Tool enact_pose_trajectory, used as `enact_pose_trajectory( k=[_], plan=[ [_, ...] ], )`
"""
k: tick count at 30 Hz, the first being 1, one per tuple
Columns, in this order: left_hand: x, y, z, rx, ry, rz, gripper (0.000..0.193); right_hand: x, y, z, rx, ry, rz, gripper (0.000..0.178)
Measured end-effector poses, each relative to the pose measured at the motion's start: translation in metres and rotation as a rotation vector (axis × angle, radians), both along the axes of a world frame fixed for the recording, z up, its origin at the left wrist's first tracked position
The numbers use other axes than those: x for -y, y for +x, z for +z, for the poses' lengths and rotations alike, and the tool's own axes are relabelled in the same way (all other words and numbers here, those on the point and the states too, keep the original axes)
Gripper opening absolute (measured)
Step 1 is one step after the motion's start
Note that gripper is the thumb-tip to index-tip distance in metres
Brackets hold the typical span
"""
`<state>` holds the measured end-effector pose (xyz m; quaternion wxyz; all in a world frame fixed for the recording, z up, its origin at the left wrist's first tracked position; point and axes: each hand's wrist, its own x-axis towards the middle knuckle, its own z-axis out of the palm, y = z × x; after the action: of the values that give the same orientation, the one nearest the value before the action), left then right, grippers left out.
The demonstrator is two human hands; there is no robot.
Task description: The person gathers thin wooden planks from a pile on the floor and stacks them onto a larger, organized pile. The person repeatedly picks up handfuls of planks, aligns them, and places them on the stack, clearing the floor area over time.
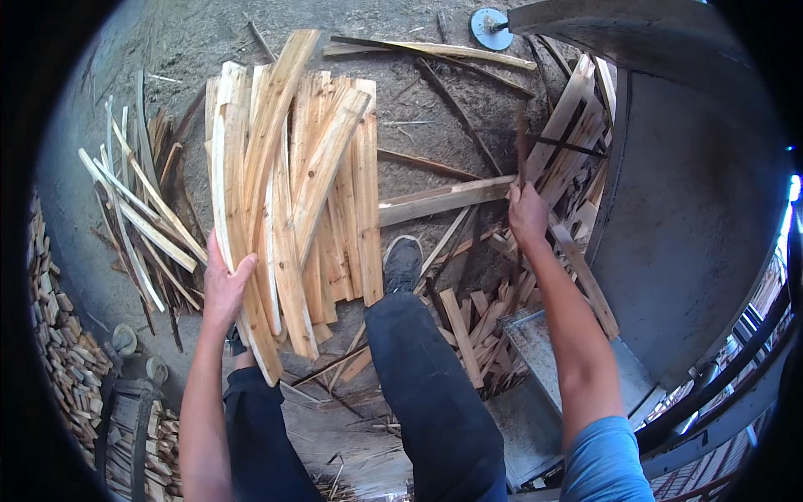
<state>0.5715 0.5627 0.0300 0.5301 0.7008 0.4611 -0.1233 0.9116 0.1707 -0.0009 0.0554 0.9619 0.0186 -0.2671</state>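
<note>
My left hand (224,283) is closed round the left edge of a few long wooden boards (231,192), its thumb lying over the top one. These boards rest aslant on a stack of pale boards (365,201) in front of me. Out to the right, my right hand (529,216) grips a thin, dark wood strip (522,149) that points away from me. Beside that hand, the end of a thick pale beam (443,201) reaches toward the stack. My fingers partly hide the gripped ends.
Thin offcuts (146,209) lie heaped at the left. Dark strips (460,113) are scattered on the dirt ground farther off. A large metal panel (686,217) stands at the right, above a pile of short wood pieces (493,326). Stacked firewood (63,335) lines the left edge.
</note>
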Motion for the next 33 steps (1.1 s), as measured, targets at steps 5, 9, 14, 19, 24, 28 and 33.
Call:
enact_pose_trajectory(
  k=[5,9,14,19,24,28,33],
  plan=[
    [-0.004,0.005,-0.013,-0.050,0.018,0.069,0.077,-0.011,0.066,-0.033,0.097,0.160,0.209,0.042],
    [-0.002,0.008,-0.020,-0.182,0.242,0.036,0.075,-0.028,0.092,-0.072,0.243,-0.137,0.453,0.043],
    [-0.010,-0.008,-0.036,-0.225,0.260,0.012,0.071,-0.003,0.098,-0.078,0.050,-0.244,0.477,0.024],
    [-0.021,-0.028,-0.052,-0.082,0.006,0.111,0.073,-0.040,0.099,-0.051,0.072,0.117,0.408,0.028],
    [-0.020,-0.018,-0.040,-0.136,0.035,0.061,0.066,-0.151,0.107,-0.031,-0.173,0.211,0.553,0.054],
    [-0.015,-0.016,-0.049,-0.170,0.152,0.020,0.061,-0.170,0.134,-0.087,0.092,0.126,0.716,0.107],
    [-0.011,-0.015,-0.052,-0.102,0.171,0.088,0.072,-0.184,0.132,-0.119,0.105,-0.080,0.837,0.137]
  ],
)
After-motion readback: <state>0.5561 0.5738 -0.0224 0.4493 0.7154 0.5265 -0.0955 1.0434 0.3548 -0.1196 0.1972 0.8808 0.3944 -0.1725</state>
